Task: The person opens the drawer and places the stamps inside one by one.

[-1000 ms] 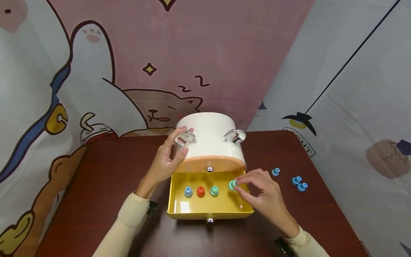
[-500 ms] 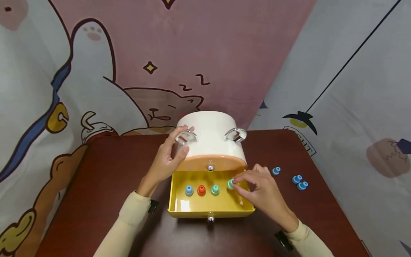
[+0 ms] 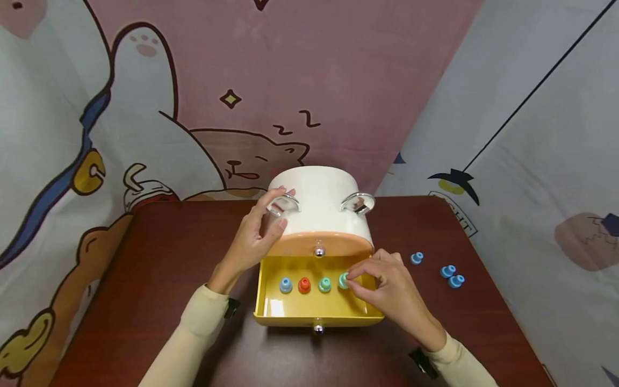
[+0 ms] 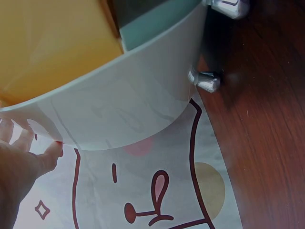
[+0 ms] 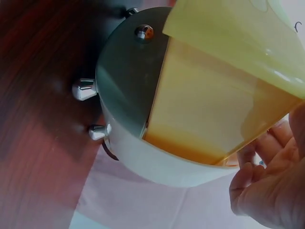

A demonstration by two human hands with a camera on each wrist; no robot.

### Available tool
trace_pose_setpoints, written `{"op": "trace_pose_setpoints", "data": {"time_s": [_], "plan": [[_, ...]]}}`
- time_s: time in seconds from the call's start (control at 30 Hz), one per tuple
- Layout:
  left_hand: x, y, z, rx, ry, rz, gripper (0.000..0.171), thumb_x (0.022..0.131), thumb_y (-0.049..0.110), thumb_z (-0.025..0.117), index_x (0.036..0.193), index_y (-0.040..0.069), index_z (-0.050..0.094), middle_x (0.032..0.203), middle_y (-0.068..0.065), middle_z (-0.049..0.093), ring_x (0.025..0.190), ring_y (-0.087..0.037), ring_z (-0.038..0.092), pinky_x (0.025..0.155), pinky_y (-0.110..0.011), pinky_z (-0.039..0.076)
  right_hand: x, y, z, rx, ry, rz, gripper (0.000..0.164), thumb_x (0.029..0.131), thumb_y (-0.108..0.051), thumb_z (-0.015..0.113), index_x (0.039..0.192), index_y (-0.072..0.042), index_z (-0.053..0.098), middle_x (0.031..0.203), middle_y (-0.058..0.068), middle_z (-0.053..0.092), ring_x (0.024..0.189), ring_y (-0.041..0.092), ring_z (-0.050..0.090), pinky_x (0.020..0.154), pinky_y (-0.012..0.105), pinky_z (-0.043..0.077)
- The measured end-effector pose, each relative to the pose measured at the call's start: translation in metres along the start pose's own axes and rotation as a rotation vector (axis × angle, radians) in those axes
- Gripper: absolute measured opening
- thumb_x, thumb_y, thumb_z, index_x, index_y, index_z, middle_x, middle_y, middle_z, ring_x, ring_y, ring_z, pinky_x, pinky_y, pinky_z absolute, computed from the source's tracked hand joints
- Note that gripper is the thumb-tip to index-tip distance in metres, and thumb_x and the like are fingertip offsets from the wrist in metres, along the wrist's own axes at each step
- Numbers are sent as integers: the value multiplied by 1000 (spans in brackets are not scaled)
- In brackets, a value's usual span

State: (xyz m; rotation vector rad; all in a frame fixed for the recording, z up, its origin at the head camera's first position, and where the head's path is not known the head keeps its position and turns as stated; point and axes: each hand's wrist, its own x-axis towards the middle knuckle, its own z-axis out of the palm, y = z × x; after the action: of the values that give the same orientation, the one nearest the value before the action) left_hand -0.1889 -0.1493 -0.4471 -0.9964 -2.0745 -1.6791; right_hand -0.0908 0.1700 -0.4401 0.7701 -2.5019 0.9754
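A white rounded drawer box [image 3: 314,207] stands on the table, its yellow drawer [image 3: 309,309] pulled out. My left hand [image 3: 249,236] rests spread on the box's left side, thumb and index finger either side of the silver loop [image 3: 282,204]. My right hand [image 3: 394,290] pinches a small mint-green stepped peg [image 3: 343,280] between thumb and index finger, low over the drawer floor at right. In a row inside the drawer stand a blue peg [image 3: 286,285], a red peg [image 3: 304,285] and a green peg [image 3: 325,285]. The wrist views hide the pegs in the drawer.
On the table right of the box are three blue pegs, one nearer peg [image 3: 417,258] and a pair [image 3: 452,276] farther right. An orange upper drawer [image 3: 316,244] with a silver knob is shut. A cartoon-printed cloth [image 3: 338,80] hangs behind the dark red table [image 3: 169,279].
My right hand has moved the mint-green peg slightly left, closer to the other green peg in the row. My left hand stays on the box. The head view has shifted a little.
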Motion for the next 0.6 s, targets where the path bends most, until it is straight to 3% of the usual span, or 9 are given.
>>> {"op": "trace_pose_setpoints", "data": {"time_s": [0.2,0.4,0.6], "plan": [[-1,-1,-1,17,-8,3,60,105,15,62,162,11,44,162,-7,56,147,-28,50,128,-48,28,4,-3,2,2,-61,-17,29,75,-8,101,89,-24,81,90,-22,75,82,5,66,81,33,30],[-2,0,-2,18,3,1,59,105,15,62,161,11,46,161,-8,57,147,-28,51,127,-46,29,11,-5,1,-25,-217,80,23,81,-14,99,87,-28,81,89,-26,74,82,3,64,76,33,37],[0,0,-1,15,-2,3,59,105,15,62,161,9,45,161,-8,57,148,-28,50,128,-49,27,18,-5,1,-97,-269,75,21,82,-14,98,84,-25,81,85,-24,73,80,3,64,73,33,41]]}}
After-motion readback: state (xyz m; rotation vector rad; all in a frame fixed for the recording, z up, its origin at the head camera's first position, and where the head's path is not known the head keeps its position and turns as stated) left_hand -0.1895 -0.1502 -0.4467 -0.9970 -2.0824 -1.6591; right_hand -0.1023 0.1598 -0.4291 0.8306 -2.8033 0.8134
